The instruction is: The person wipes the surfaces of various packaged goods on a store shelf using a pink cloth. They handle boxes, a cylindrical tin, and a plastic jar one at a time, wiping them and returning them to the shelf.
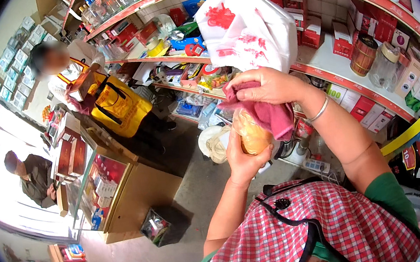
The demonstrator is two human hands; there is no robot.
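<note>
In front of my chest, my left hand [245, 160] grips a rounded, shiny amber-yellow container [253, 135] from below and the side. Its exact kind is unclear, since fingers and cloth cover much of it. My right hand [266, 88] pinches a maroon cloth [271, 116] that drapes over the container's upper end and down its right side. Just behind and above that hand hangs a white plastic bag [245, 30] with red print, from the upper shelf edge.
Red-edged shelves [344, 67] curve across the far side, stacked with boxes, jars and bottles. At left, a person in a yellow apron [122, 107] holds a box behind a glass-fronted counter [123, 194]. A dark bin [156, 225] stands on the floor. Two more people are farther left.
</note>
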